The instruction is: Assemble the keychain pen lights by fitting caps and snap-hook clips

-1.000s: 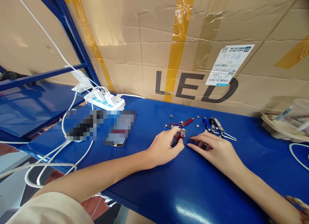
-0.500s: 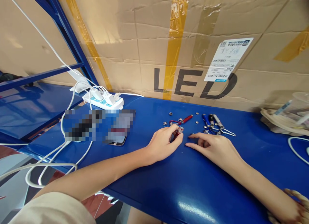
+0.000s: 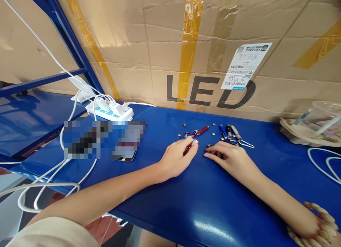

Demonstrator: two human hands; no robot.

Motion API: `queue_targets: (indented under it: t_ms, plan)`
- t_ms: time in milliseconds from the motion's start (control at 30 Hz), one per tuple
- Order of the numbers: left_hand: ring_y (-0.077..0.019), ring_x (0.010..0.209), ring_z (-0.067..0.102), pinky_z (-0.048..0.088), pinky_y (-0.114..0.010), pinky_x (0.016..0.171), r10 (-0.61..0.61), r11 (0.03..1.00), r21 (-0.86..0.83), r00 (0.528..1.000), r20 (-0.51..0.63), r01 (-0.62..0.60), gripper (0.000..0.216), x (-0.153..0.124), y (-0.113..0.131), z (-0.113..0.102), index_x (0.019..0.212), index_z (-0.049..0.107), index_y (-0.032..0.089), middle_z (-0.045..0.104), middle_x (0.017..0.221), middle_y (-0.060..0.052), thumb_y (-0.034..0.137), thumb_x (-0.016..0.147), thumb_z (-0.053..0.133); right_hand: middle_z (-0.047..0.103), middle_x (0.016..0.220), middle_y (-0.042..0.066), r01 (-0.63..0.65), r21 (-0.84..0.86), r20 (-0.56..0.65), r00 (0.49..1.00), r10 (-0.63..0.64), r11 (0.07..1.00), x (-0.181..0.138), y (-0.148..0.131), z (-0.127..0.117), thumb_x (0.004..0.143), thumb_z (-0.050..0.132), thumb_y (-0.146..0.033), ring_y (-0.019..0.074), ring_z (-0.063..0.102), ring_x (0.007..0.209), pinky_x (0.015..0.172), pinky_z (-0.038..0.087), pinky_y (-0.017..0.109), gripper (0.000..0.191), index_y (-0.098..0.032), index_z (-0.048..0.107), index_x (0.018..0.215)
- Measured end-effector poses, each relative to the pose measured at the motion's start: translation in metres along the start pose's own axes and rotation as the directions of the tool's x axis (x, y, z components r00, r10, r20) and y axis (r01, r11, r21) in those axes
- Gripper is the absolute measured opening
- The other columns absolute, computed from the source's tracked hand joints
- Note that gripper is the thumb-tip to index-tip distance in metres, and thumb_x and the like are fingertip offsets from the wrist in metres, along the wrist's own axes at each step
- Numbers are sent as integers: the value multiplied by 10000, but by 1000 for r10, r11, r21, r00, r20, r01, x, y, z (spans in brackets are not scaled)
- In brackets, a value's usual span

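Observation:
My left hand is closed around a small red metal tube with a silver end, like a mini keychain flashlight body; the end points up and right between thumb and index finger. Just right of it, my right hand rests low over the table, thumb and index tips drawn close in a pinch. Whatever lies between those tips is too small to make out. A small dark metal piece sits by the index fingertip. Beyond the left hand lie another red tube and a red carabiner clip.
Blue, black and silver mini flashlights with clips lie behind my right hand. Small round metal parts are scattered about. A power strip with white cables and a phone are left; a plastic container stands right, before a large cardboard box.
The right thumb and index finger have drawn closer together. My left hand has tilted the red tube further over to the right. The view has shifted slightly.

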State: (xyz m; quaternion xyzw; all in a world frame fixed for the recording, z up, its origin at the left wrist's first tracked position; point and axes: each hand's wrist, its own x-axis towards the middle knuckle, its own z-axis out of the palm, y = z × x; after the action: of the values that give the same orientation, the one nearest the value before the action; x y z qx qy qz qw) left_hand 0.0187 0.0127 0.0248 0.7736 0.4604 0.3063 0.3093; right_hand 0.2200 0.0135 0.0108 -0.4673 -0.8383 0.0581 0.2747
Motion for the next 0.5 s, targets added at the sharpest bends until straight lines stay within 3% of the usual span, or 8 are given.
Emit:
queue_targets:
  t_ms: [233,500]
  plan:
    - [-112,742,532,395,-216,647,84,996,23,996,-23,-84,200,0,-4,3,874,567,205,608,842,6,349,884,429,659,673,1,-83,96,-8,996,84,992,1,-6,-2,808,593,-434,119,594,542,496,479,229,245,-202,630,741]
    - [-134,818,567,444,-238,720,170,985,44,985,9,-170,169,2,-11,6,913,641,215,639,879,-16,318,844,526,721,796,36,-29,257,-302,947,109,966,1,-22,-7,809,606,-386,167,674,711,617,543,260,202,-212,706,786]
